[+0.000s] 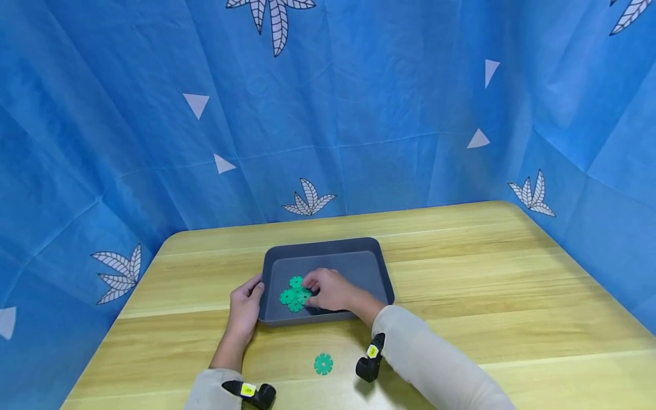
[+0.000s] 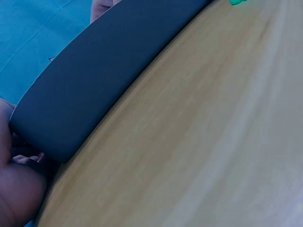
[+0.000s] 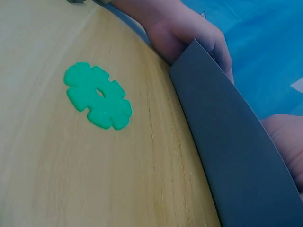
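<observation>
A dark grey tray point(image 1: 328, 318) sits on the table. My left hand point(image 1: 246, 304) grips its left wall, thumb at the rim and fingers along the outside. Inside, toward the tray's left, lies a small overlapping pile of green notched discs point(image 1: 294, 297), flower-shaped pieces with a centre hole. My right hand point(image 1: 330, 290) reaches over the tray's front wall, thumb and fingertips spread apart right at the pile's right side. In the right wrist view the tray wall point(image 3: 222, 137) hides most of that hand. One more green disc point(image 1: 323, 364) lies flat on the table before the tray.
The light wooden table point(image 1: 487, 273) extends widely to the right of the tray. A blue cloth point(image 1: 379, 102) with leaf and triangle prints hangs behind and at both sides. A small black camera is strapped at each wrist.
</observation>
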`<move>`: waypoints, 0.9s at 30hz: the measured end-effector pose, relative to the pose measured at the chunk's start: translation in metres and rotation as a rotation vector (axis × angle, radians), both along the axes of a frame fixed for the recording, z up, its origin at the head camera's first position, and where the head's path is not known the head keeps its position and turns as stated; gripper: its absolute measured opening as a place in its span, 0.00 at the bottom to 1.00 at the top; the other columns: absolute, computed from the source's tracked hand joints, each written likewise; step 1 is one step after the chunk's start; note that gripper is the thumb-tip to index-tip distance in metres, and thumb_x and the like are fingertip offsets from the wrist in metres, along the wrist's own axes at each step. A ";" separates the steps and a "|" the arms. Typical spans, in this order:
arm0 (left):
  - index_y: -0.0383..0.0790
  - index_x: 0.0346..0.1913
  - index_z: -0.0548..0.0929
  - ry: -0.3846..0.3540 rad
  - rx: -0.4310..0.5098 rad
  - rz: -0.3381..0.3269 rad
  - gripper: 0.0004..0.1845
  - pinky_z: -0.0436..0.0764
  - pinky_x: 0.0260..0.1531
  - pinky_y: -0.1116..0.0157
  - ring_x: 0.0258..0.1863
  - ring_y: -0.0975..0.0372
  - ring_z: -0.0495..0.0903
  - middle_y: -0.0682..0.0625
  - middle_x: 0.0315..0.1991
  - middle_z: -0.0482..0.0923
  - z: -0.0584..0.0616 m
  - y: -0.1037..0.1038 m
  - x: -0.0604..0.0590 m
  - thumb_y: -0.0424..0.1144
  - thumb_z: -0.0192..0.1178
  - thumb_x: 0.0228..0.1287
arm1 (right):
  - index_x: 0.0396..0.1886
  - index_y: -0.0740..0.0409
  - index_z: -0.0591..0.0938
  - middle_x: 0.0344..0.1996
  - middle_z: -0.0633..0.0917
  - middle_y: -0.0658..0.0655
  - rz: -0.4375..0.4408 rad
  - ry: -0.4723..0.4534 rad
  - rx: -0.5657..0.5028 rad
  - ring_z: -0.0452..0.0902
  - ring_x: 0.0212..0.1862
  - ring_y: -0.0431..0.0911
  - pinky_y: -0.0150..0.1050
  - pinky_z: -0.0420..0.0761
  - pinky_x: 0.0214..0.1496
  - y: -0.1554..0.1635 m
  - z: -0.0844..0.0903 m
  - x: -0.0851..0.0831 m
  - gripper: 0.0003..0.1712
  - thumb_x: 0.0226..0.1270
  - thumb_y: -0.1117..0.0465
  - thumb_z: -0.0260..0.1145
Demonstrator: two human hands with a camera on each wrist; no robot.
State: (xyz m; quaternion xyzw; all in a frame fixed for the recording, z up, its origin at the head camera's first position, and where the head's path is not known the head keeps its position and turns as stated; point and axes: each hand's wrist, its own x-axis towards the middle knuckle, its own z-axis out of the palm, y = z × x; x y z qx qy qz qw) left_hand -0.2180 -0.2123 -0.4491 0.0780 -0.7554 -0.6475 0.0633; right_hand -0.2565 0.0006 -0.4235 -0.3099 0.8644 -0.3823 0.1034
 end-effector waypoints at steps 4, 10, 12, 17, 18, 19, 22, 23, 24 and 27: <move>0.31 0.62 0.69 0.003 0.006 -0.006 0.20 0.68 0.61 0.57 0.63 0.55 0.66 0.40 0.62 0.68 0.000 0.000 0.000 0.35 0.44 0.71 | 0.44 0.61 0.80 0.39 0.81 0.55 -0.003 0.011 0.021 0.77 0.43 0.45 0.34 0.77 0.47 -0.003 -0.001 -0.001 0.18 0.52 0.63 0.70; 0.31 0.62 0.68 0.000 0.014 -0.010 0.21 0.67 0.62 0.57 0.64 0.54 0.65 0.39 0.62 0.68 0.001 0.000 0.000 0.36 0.44 0.71 | 0.42 0.60 0.80 0.38 0.81 0.53 -0.014 0.023 0.050 0.76 0.41 0.44 0.33 0.77 0.46 -0.006 -0.003 -0.003 0.16 0.52 0.64 0.70; 0.31 0.62 0.68 -0.001 0.015 -0.010 0.21 0.67 0.62 0.57 0.64 0.54 0.65 0.39 0.62 0.68 0.002 0.000 0.000 0.36 0.44 0.71 | 0.42 0.60 0.81 0.38 0.81 0.53 -0.013 0.029 0.052 0.76 0.41 0.44 0.33 0.77 0.46 -0.006 -0.003 -0.003 0.15 0.52 0.64 0.70; 0.31 0.62 0.68 -0.006 0.013 -0.007 0.21 0.67 0.62 0.56 0.64 0.54 0.65 0.39 0.62 0.68 0.002 0.000 0.000 0.36 0.44 0.71 | 0.42 0.60 0.81 0.38 0.81 0.53 -0.012 0.031 0.060 0.76 0.41 0.44 0.33 0.77 0.46 -0.006 -0.003 -0.003 0.15 0.53 0.64 0.70; 0.31 0.62 0.68 -0.008 0.012 -0.006 0.21 0.66 0.62 0.56 0.64 0.54 0.64 0.39 0.62 0.67 0.002 0.000 0.000 0.36 0.44 0.71 | 0.42 0.60 0.81 0.38 0.81 0.54 -0.010 0.031 0.059 0.76 0.41 0.44 0.33 0.77 0.46 -0.006 -0.002 -0.003 0.15 0.53 0.64 0.69; 0.31 0.62 0.68 -0.008 0.012 -0.006 0.21 0.66 0.62 0.56 0.64 0.54 0.64 0.39 0.62 0.67 0.002 0.000 0.000 0.36 0.44 0.71 | 0.42 0.60 0.81 0.38 0.81 0.54 -0.010 0.031 0.061 0.77 0.42 0.44 0.33 0.77 0.46 -0.006 -0.002 -0.003 0.15 0.53 0.64 0.69; 0.31 0.62 0.68 -0.009 0.010 -0.007 0.21 0.66 0.62 0.56 0.64 0.54 0.64 0.39 0.62 0.67 0.001 0.000 -0.001 0.36 0.44 0.71 | 0.42 0.60 0.81 0.38 0.81 0.54 -0.010 0.037 0.068 0.77 0.41 0.44 0.33 0.77 0.46 -0.006 -0.002 -0.002 0.15 0.53 0.63 0.69; 0.31 0.62 0.68 -0.007 0.009 -0.006 0.21 0.66 0.62 0.56 0.64 0.54 0.64 0.39 0.62 0.67 0.001 0.000 -0.001 0.36 0.44 0.71 | 0.43 0.60 0.81 0.38 0.81 0.54 -0.012 0.036 0.071 0.77 0.42 0.44 0.33 0.77 0.46 -0.006 -0.002 -0.002 0.16 0.53 0.63 0.70; 0.31 0.62 0.69 -0.007 0.008 -0.004 0.20 0.67 0.62 0.56 0.64 0.54 0.65 0.39 0.62 0.68 0.001 0.000 -0.001 0.36 0.44 0.71 | 0.43 0.60 0.81 0.38 0.81 0.53 -0.013 0.037 0.075 0.77 0.42 0.43 0.32 0.77 0.46 -0.006 -0.001 -0.002 0.16 0.53 0.63 0.70; 0.31 0.62 0.69 -0.005 0.006 -0.001 0.20 0.67 0.62 0.56 0.63 0.54 0.65 0.39 0.62 0.68 0.001 0.000 -0.001 0.36 0.44 0.71 | 0.42 0.59 0.81 0.38 0.81 0.53 -0.019 0.036 0.081 0.77 0.42 0.43 0.32 0.77 0.46 -0.006 -0.001 -0.002 0.16 0.53 0.61 0.70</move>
